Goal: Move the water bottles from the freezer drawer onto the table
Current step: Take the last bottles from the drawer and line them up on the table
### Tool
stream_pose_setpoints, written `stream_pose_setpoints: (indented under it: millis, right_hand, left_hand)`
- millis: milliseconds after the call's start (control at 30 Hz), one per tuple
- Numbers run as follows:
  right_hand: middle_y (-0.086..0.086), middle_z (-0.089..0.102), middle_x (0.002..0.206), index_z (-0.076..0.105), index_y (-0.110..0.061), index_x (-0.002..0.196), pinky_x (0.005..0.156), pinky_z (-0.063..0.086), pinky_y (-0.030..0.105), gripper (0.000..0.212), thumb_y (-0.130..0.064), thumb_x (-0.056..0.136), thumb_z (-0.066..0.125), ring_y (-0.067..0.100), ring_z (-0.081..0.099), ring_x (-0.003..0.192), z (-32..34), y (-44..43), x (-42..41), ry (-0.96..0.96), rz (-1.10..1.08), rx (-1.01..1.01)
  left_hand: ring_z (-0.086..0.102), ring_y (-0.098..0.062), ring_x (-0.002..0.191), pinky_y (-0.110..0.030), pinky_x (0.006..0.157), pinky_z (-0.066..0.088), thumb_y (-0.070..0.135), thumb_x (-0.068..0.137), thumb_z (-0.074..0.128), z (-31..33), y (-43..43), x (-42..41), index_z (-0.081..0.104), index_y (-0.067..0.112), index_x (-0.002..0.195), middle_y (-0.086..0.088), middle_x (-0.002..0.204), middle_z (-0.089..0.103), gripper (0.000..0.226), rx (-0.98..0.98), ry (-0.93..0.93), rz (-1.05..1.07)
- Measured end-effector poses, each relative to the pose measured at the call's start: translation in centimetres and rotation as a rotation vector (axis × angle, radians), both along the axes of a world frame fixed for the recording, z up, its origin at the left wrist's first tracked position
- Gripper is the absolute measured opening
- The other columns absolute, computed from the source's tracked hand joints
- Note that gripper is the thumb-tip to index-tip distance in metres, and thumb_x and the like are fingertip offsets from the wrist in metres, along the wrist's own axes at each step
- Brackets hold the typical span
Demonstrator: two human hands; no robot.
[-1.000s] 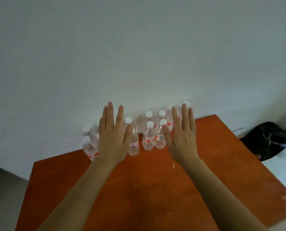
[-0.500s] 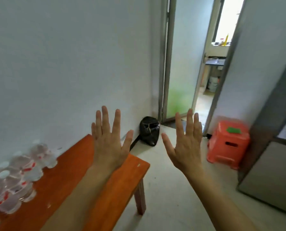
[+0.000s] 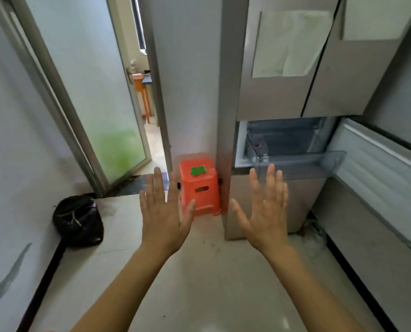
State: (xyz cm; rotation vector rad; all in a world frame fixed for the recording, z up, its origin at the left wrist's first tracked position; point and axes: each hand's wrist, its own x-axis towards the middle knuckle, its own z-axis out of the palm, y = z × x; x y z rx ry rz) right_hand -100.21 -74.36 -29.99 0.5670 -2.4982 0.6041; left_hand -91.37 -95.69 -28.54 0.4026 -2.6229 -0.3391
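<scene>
One tall silver refrigerator [image 3: 281,92] fills the upper right, its two upper doors closed and each carrying a pale sheet. Below them one lower door [image 3: 376,178] swings wide to the right, white lining showing. Left of the refrigerator stands one frosted glass door [image 3: 89,97], ajar onto a further room. The pale tiled floor [image 3: 199,283] spreads beneath.

In the opened lower compartment sits one clear freezer drawer [image 3: 295,161], pulled forward so its front wall juts past the cabinet face. One more clear bin sits behind and above it. No water bottle can be made out inside; the plastic is hazy, and only a small red mark shows at the back left.

One black bag [image 3: 78,220] slumps on the floor against the left wall. One orange plastic stool [image 3: 200,188] with a green patch on top stands just beside the refrigerator's left edge.

Two bare hands are raised, palms away. The left hand [image 3: 165,213] has its fingers spread and released, grasping nothing, overlapping the stool. The right hand [image 3: 266,208] is likewise splayed and empty, its fingertips [image 3: 270,170] overlapping the drawer's front wall in this view; whether they touch it cannot be told.
</scene>
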Motion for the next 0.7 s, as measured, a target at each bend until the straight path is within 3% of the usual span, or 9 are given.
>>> stream_pose_setpoints:
  millis: [167,267,433,700]
  right_hand:
    - [0.012,-0.013,0.166,0.005,-0.024,0.16,0.122,0.007,0.055,0.086,-0.059,0.093,0.045,0.031,-0.012,0.153,2.1,6.7,-9.2,-0.012,-0.153,0.04]
    - [0.01,-0.01,0.167,0.008,-0.026,0.16,0.123,0.008,0.053,0.082,-0.06,0.093,0.043,0.029,-0.01,0.153,2.9,11.0,-12.8,-0.042,-0.258,-0.008]
    - [0.007,-0.007,0.167,0.005,-0.03,0.159,0.123,0.002,0.047,0.08,-0.066,0.094,0.035,0.024,-0.012,0.153,1.6,17.1,-18.6,-0.121,-0.36,-0.032]
    - [0.009,0.003,0.167,0.007,-0.03,0.158,0.124,0.006,0.046,0.075,-0.065,0.097,0.032,0.025,-0.006,0.154,-2.8,23.4,-31.7,-0.298,-0.277,-0.009]
  left_hand:
    - [-0.021,-0.025,0.15,-0.053,0.121,-0.001,0.071,0.092,0.019,0.9,5.2,-13.6,-0.023,0.034,0.151,-0.003,0.163,-0.023,0.081,0.043,-0.036,-0.157]
    - [-0.027,-0.023,0.148,-0.047,0.119,-0.011,0.067,0.097,0.025,1.5,8.8,-19.5,-0.016,0.03,0.155,-0.003,0.162,-0.027,0.08,-0.003,-0.067,-0.232]
    - [-0.032,-0.022,0.146,-0.048,0.12,-0.007,0.066,0.097,0.022,0.5,14.5,-27.6,-0.016,0.03,0.155,-0.002,0.158,-0.035,0.078,-0.067,-0.123,-0.358]
    - [-0.035,-0.022,0.143,-0.044,0.116,-0.012,0.069,0.097,0.018,-4.6,20.2,-38.6,-0.015,0.031,0.155,0.0,0.159,-0.034,0.077,-0.081,-0.283,-0.24]
